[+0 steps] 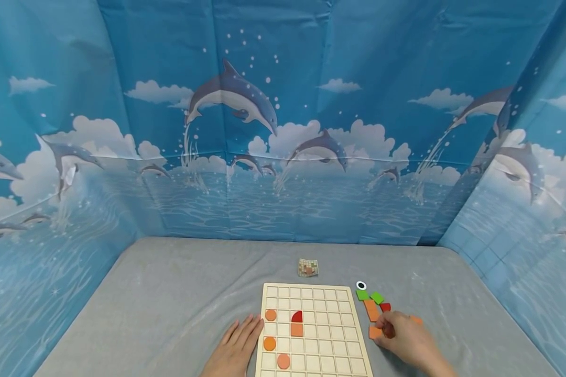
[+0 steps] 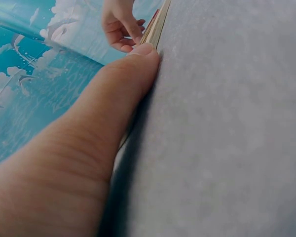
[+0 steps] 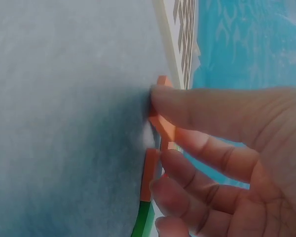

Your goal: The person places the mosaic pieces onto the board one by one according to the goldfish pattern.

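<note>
In the head view my left hand [image 1: 236,345] lies flat with straight fingers along the left edge of a wooden grid board [image 1: 324,348]. Its thumb [image 2: 138,59] rests against the board's side in the left wrist view. My right hand [image 1: 410,340] is low over the cloth right of the board. Thumb and index finger pinch an orange tile [image 3: 164,126], also seen at the fingertips in the head view. On the board sit orange discs [image 1: 270,343], a salmon disc [image 1: 283,361], an orange square [image 1: 296,329] and a red quarter-round tile [image 1: 297,316].
Beyond the right hand lie green tiles [image 1: 362,295], an orange tile [image 1: 371,310], a red tile [image 1: 385,307] and a white ring-shaped piece with a black centre [image 1: 361,285]. A small pattern card [image 1: 308,267] lies behind the board on grey cloth [image 1: 179,293]. Dolphin-print curtains [image 1: 273,199] enclose the table.
</note>
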{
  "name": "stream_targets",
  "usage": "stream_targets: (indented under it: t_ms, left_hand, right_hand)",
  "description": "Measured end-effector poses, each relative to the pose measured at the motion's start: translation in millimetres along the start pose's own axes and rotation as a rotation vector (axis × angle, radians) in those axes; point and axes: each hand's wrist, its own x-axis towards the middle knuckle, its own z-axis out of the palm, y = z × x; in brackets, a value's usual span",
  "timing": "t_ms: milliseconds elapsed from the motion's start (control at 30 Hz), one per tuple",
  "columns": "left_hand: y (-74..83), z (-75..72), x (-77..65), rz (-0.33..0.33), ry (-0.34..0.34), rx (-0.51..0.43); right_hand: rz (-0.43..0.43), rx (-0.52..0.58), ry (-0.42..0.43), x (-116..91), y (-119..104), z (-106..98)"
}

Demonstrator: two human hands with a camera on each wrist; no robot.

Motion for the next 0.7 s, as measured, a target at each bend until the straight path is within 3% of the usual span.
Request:
stream_targets:
  t_ms: [700]
  left_hand:
    - [-0.4, 2.1, -0.5, 0.02, 0.03, 0.038]
  right_hand:
    - [-0.009, 0.077, 0.001, -8.4, 0.9, 5.2]
